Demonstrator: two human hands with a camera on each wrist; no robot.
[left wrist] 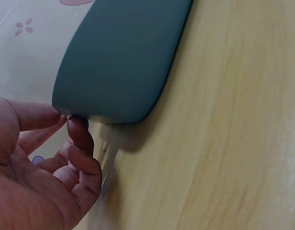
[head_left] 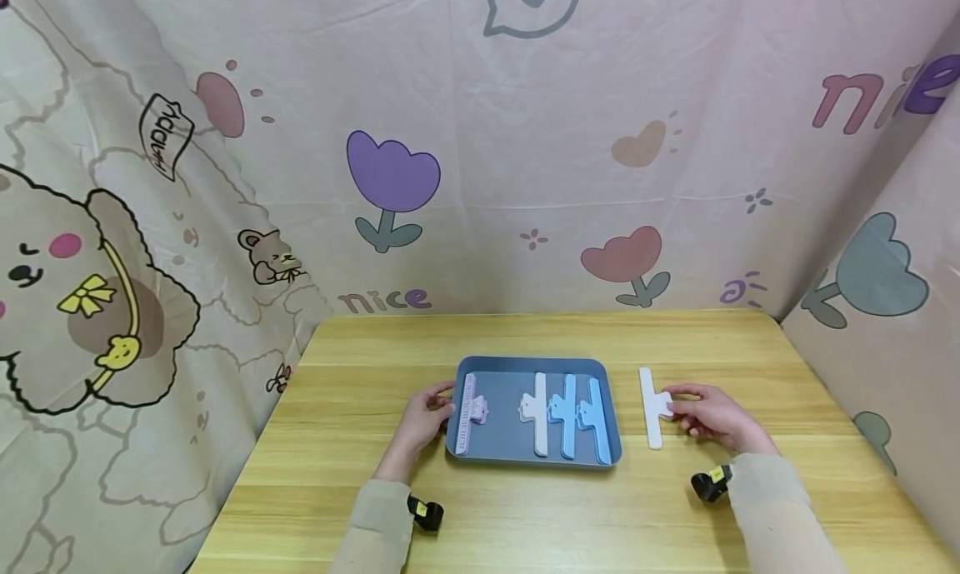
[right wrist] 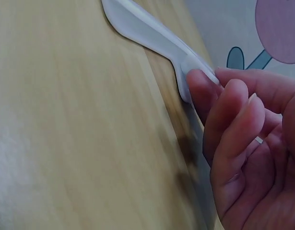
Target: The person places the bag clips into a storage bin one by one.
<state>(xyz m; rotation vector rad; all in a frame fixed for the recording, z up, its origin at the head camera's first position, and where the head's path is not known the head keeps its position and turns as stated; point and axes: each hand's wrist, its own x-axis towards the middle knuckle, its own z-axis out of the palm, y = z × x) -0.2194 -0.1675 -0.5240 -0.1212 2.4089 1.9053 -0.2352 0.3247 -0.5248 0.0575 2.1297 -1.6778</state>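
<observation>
My right hand (head_left: 708, 411) pinches a white bag clip (head_left: 649, 407) by its short tab, between thumb and fingers. The clip is to the right of the tray, its long bar pointing away from me; in the right wrist view the clip (right wrist: 147, 36) slants over the wood. At the blue-grey tray (head_left: 498, 451), my left hand (head_left: 423, 420) grips the left wall, thumb and index fingertip at its edge. Inside the tray lie a lilac clip (head_left: 467, 416) by the left wall, a white clip (head_left: 541, 416) right of centre, and two blue clips (head_left: 569, 420) (head_left: 597, 424) on the right.
The light wooden table (head_left: 525, 516) carries the tray near its middle. A patterned cloth (head_left: 510, 141) hangs behind the table and down both sides. Small black cameras (head_left: 427, 514) (head_left: 708, 482) are strapped at both wrists.
</observation>
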